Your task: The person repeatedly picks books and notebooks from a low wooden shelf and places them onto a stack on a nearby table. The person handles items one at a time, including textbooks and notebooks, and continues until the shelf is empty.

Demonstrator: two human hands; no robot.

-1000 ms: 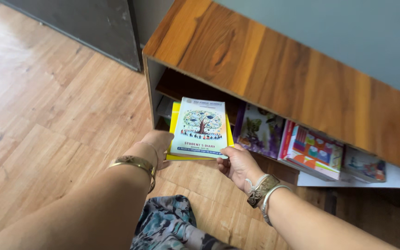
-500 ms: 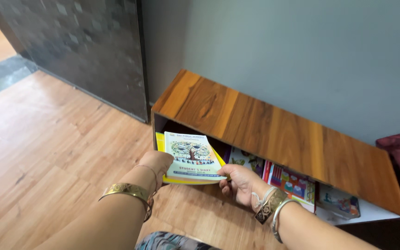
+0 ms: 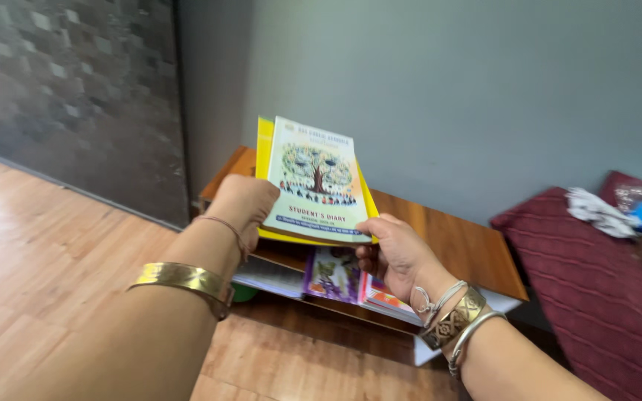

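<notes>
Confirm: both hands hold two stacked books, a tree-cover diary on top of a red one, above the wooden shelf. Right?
Not quite. The book under the tree-cover diary is yellow, not red, as the head view shows. Left hand and right hand hold the pair above the wooden shelf.

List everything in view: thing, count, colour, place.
booklet with tree picture: 1, pale green-white, top of the held stack, above the shelf
yellow book: 1, yellow, under the booklet, edges showing
low shelf: 1, brown wood, against the grey wall
shelved books: several, purple, red and white, lying inside the shelf
maroon cushion: 1, dark red, right of the shelf
clutter on cushion: white and blue items, too blurred to name
wood floor: brown, lower left
dark tiled panel: 1, grey, upper left
left hand: gold bangle, grips the stack's left edge
right hand: silver bangles, fingers under the stack's lower right corner
</notes>
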